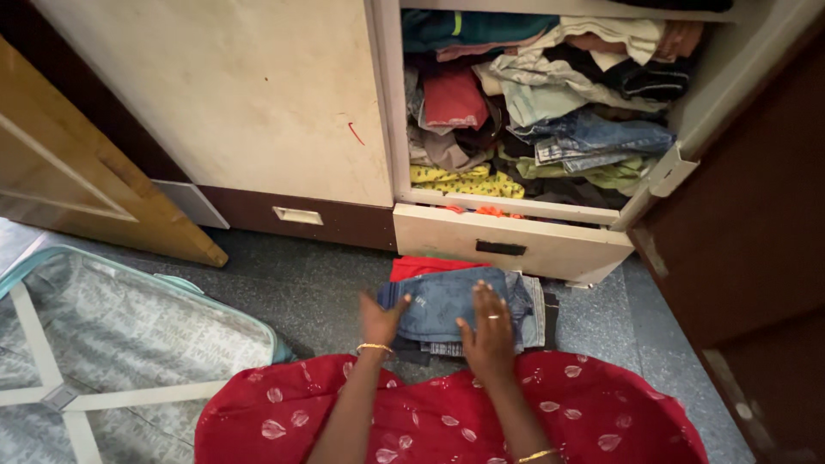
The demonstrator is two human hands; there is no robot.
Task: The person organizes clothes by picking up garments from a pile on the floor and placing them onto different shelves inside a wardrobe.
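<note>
Denim, faded blue, tops the small stack of folded clothes (464,305) lying on the grey floor (301,288) just in front of the wardrobe's pale lower drawer (516,242). A red garment shows at the stack's far edge and dark cloth at its base. The right hand (490,335) lies flat and open on the near right part of the folded jeans, fingers spread. The left hand (380,320) is open too, cupped against the stack's left side.

To handle the stack well, I judge the palms should press evenly from both sides and the top, so the folds stay square and the lower layers do not slide out.

An open suitcase (112,344) with a pale patterned lining and teal rim lies on the floor at near left. No packages or labels show; the only markings are a small red scrawl on the cream wardrobe door (249,94) and a dark slot handle on the drawer. Crumpled clothes crowd the shelf (541,112) above it.
</note>
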